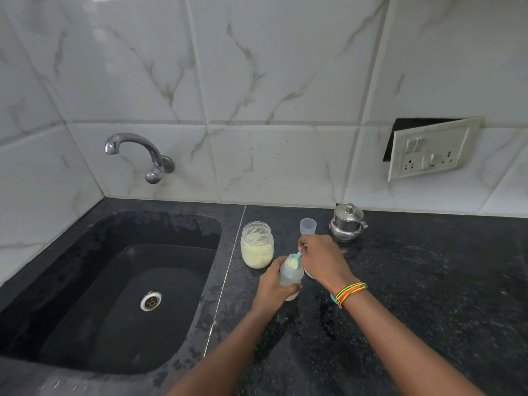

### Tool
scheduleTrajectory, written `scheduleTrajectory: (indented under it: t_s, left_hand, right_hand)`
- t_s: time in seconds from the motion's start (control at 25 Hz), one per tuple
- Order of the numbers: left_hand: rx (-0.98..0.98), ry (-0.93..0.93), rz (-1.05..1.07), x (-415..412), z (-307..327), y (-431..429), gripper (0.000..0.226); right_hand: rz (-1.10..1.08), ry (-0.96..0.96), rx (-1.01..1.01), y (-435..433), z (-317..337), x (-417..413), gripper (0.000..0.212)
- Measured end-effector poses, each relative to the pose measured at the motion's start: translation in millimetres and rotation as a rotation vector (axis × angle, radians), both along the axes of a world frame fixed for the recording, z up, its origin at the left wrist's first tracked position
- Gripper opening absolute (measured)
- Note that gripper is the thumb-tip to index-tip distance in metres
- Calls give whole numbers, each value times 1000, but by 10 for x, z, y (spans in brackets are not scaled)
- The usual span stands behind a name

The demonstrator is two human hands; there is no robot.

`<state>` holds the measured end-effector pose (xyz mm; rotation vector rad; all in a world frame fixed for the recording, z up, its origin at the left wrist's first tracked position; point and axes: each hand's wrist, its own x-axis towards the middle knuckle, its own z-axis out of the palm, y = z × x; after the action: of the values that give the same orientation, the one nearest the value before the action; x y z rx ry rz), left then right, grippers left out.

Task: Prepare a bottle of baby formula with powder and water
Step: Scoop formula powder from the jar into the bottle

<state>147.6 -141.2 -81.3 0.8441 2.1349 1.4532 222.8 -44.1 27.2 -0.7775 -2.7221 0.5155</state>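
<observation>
A clear baby bottle [290, 277] stands on the black counter with its mouth uncovered. My left hand [271, 284] is wrapped around its body. My right hand [323, 258] pinches a small teal scoop [294, 260] filled with pale powder, held right over the bottle's mouth. Just behind and to the left stands a lidless glass jar [256, 248] about half full of yellowish powder. A small clear plastic cap [308, 226] stands behind my right hand.
A steel lidded pot [347, 222] sits at the back by the wall. A black sink [120, 287] with a drain lies to the left under a wall tap [137, 151]. A loose socket plate [431, 150] hangs on the tiled wall. Something teal [333, 298] peeks out under my right wrist.
</observation>
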Motion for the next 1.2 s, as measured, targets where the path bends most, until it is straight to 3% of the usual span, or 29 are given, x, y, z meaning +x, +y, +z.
scheduleTrajectory:
  t_s: [0.32, 0.52, 0.72, 1.2]
  left_hand:
    - [55, 27, 86, 0, 145, 117, 59]
    - [39, 61, 84, -12, 165, 193, 58]
    - [43, 46, 94, -14, 169, 227, 62]
    - [16, 24, 125, -66, 78, 272, 61]
  right_hand:
    - [245, -220, 314, 68, 37, 70, 25]
    - [442, -72, 466, 179, -79, 192, 27]
    - [462, -13, 525, 260, -170, 195, 35]
    - [501, 70, 562, 355, -336, 178, 29]
